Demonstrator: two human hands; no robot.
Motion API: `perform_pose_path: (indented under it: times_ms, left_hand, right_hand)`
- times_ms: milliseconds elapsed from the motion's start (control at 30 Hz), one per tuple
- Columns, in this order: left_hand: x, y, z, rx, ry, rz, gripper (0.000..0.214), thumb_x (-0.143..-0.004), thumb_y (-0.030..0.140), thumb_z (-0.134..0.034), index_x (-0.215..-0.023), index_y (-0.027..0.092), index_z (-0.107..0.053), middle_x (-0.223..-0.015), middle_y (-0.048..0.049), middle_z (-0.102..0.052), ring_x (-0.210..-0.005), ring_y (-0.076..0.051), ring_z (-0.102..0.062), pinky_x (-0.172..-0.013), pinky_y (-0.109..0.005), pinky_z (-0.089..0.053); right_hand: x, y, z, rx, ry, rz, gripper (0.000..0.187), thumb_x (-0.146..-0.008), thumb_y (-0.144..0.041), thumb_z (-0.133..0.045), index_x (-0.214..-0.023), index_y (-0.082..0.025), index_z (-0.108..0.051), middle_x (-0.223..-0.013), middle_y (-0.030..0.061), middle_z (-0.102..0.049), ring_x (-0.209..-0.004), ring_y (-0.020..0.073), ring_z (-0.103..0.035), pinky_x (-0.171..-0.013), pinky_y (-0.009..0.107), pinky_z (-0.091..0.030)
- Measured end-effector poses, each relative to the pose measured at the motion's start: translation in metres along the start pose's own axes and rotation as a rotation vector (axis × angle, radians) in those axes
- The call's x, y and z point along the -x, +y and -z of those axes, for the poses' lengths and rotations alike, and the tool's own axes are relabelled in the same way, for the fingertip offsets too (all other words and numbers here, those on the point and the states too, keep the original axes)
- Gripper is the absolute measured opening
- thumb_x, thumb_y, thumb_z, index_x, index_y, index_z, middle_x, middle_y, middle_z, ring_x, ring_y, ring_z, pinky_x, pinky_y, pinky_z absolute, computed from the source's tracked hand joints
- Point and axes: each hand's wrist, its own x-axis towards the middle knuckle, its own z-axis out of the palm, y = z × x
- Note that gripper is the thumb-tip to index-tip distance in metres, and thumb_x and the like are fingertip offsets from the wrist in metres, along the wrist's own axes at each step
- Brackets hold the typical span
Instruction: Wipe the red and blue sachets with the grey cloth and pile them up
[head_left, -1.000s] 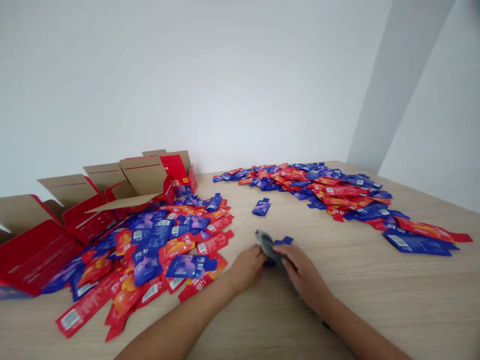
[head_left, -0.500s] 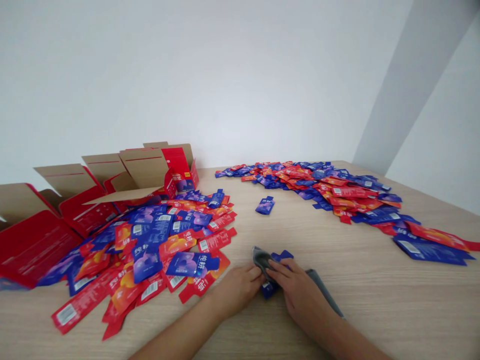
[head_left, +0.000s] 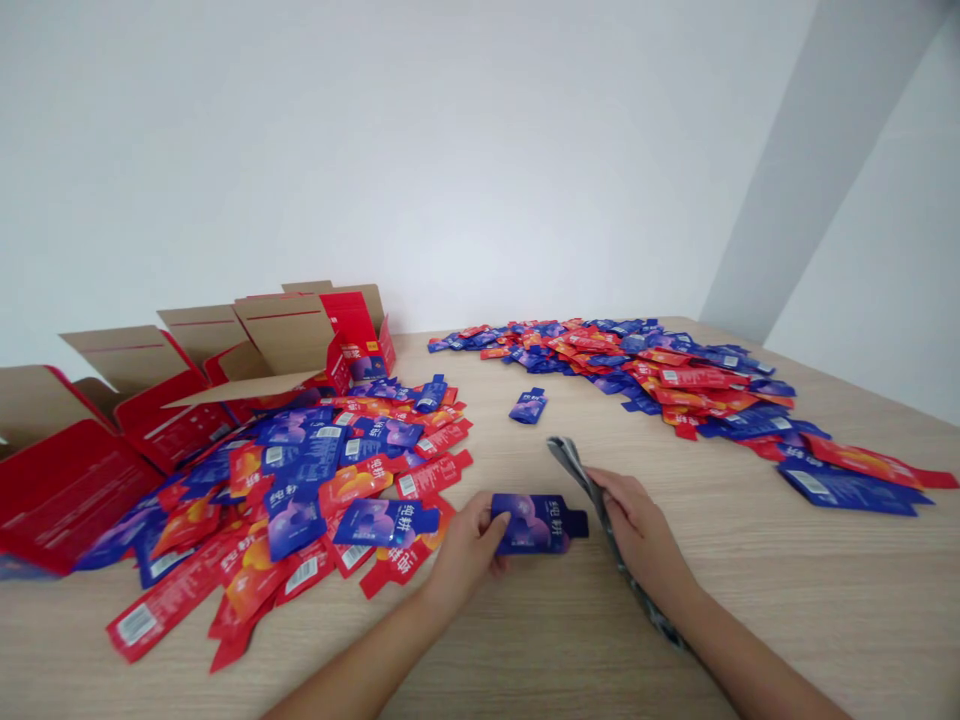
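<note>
My left hand (head_left: 469,545) grips the left end of a blue sachet (head_left: 531,524), thumb on top, its printed face up and its narrow tab pointing right. Close by on the right, my right hand (head_left: 637,530) is closed on a folded dark grey cloth (head_left: 615,550), which hangs in a long strip from above the fingers down past the wrist. The cloth is apart from the printed face of the sachet. Left of my left hand lies a loose pile of blue and red sachets (head_left: 360,482).
Open red cartons (head_left: 172,420) with brown flaps stand along the left. A long heap of red and blue sachets (head_left: 592,350) stretches across the back and right of the wooden table (head_left: 480,640). One single blue sachet (head_left: 528,405) lies mid-table. Behind is a white wall (head_left: 480,160).
The blue sachet, earlier flat under the cloth and both hands, is now held up in my left hand. My right hand has drawn the cloth up and away to the right.
</note>
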Motion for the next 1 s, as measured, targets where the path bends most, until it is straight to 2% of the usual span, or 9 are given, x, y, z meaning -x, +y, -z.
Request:
perform_pose_path:
  times_ms: [33,100,233,300,433,600,800,900,1000]
  left_hand:
    - [-0.002,-0.001,-0.002,0.1,-0.015,0.1,0.022,-0.083,0.04,-0.043,-0.086,0.019,-0.044,-0.051,0.0051,-0.052,-0.037,-0.012,-0.052,-0.034,-0.02,-0.039]
    - [-0.005,-0.002,-0.006,0.205,-0.051,0.193,0.025,-0.079,0.043,-0.047,-0.086,0.02,-0.038,-0.046,0.0082,-0.049,-0.03,-0.011,-0.047,-0.028,-0.018,-0.033]
    - [-0.006,-0.001,-0.006,0.209,-0.052,0.201,0.023,-0.077,0.037,-0.049,-0.087,0.021,-0.036,-0.043,0.0093,-0.048,-0.028,-0.01,-0.045,-0.026,-0.016,-0.031]
    - [-0.005,0.001,-0.006,0.194,-0.063,0.215,0.019,-0.078,0.034,-0.046,-0.085,0.021,-0.035,-0.042,0.0096,-0.048,-0.027,-0.009,-0.043,-0.025,-0.015,-0.03]
    - [-0.005,0.002,-0.005,0.166,-0.071,0.248,0.017,-0.079,0.034,-0.044,-0.081,0.023,-0.031,-0.039,0.0106,-0.046,-0.025,-0.008,-0.039,-0.024,-0.014,-0.026]
    - [-0.006,0.0,-0.005,0.216,-0.082,0.219,0.019,-0.078,0.036,-0.046,-0.083,0.022,-0.035,-0.042,0.0092,-0.05,-0.027,-0.009,-0.044,-0.025,-0.014,-0.028]
    - [-0.009,-0.006,-0.003,0.365,-0.068,0.195,0.027,-0.076,0.042,-0.052,-0.078,0.023,-0.032,-0.041,0.0076,-0.052,-0.026,-0.009,-0.041,-0.025,-0.016,-0.027]
    - [-0.019,-0.006,0.015,0.508,0.054,0.178,0.03,-0.073,0.039,-0.058,-0.074,0.022,-0.034,-0.042,0.0053,-0.055,-0.027,-0.009,-0.042,-0.026,-0.015,-0.027]
    - [-0.033,0.002,0.056,0.643,0.312,0.167,0.028,-0.072,0.029,-0.063,-0.069,0.02,-0.037,-0.042,0.0051,-0.054,-0.028,-0.006,-0.042,-0.029,-0.013,-0.028]
  right_hand:
    - [0.002,-0.008,-0.001,-0.011,0.006,0.025,0.041,-0.084,-0.013,-0.034,-0.116,-0.022,-0.057,-0.108,0.0075,-0.063,-0.103,0.0214,-0.054,-0.089,0.042,-0.045]
    - [0.01,-0.028,-0.008,0.001,-0.079,0.111,0.045,-0.084,-0.01,-0.033,-0.122,-0.023,-0.053,-0.116,0.0081,-0.06,-0.109,0.0208,-0.051,-0.092,0.042,-0.044]
    - [0.025,-0.051,-0.027,0.234,-0.472,0.263,0.068,-0.07,0.001,-0.035,-0.136,-0.017,-0.038,-0.14,0.0075,-0.04,-0.126,0.0207,-0.036,-0.101,0.04,-0.037]
    - [0.025,-0.048,-0.033,0.341,-0.559,0.244,0.074,-0.065,0.003,-0.035,-0.138,-0.012,-0.034,-0.142,0.0081,-0.036,-0.128,0.0216,-0.034,-0.102,0.041,-0.036]
    - [0.022,-0.038,-0.032,0.408,-0.53,0.193,0.072,-0.066,0.004,-0.034,-0.136,-0.011,-0.037,-0.137,0.0096,-0.044,-0.123,0.0214,-0.04,-0.102,0.043,-0.037]
    - [0.024,-0.043,-0.026,0.318,-0.549,0.233,0.074,-0.064,0.004,-0.035,-0.136,-0.014,-0.038,-0.138,0.0073,-0.042,-0.124,0.0204,-0.039,-0.103,0.041,-0.036]
    - [0.009,-0.018,-0.02,0.29,-0.453,0.081,0.06,-0.071,0.003,-0.031,-0.128,-0.009,-0.048,-0.122,0.0124,-0.057,-0.111,0.0216,-0.049,-0.098,0.042,-0.04]
    - [0.006,-0.004,-0.016,0.29,-0.384,0.035,0.056,-0.073,0.001,-0.031,-0.124,-0.008,-0.051,-0.117,0.0126,-0.06,-0.107,0.0209,-0.051,-0.096,0.04,-0.041]
    - [0.008,-0.001,-0.014,0.287,-0.357,0.052,0.055,-0.072,0.0,-0.033,-0.123,-0.01,-0.052,-0.117,0.0116,-0.06,-0.107,0.0206,-0.051,-0.097,0.039,-0.04]
